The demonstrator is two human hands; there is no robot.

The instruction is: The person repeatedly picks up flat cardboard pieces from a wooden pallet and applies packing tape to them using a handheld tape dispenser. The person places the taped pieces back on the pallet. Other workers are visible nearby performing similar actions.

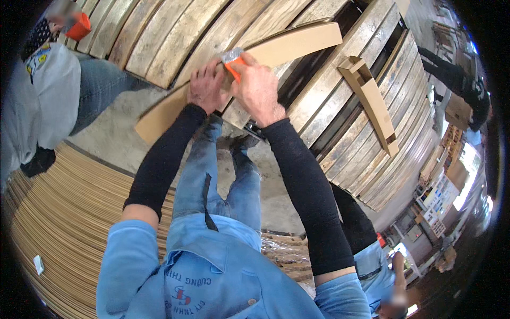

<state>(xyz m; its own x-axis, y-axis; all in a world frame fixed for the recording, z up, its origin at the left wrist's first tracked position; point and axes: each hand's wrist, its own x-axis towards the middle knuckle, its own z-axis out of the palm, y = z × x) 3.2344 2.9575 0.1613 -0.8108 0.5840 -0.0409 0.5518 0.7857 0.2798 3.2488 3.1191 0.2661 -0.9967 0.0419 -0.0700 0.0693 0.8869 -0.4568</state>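
A long, narrow cardboard box [297,43] lies slantwise across the near edge of the wooden slats, its left end sticking out over the floor. My left hand [206,89] is laid over its middle, fingers on the far side and thumb toward me, gripping it. Just to the right, my right hand [257,90] is closed round an orange tape dispenser [234,65] with a shiny, clear-looking roll. The dispenser rests against the box, and my right hand covers most of its handle.
Slatted wooden pallets [324,106] with dark gaps form the work surface. Another narrow cardboard box [371,103] lies open to the right. Flat cardboard sheets [69,212] are stacked at lower left. A co-worker [42,101] stands left near an orange tool [78,26]; another person [372,263] is lower right.
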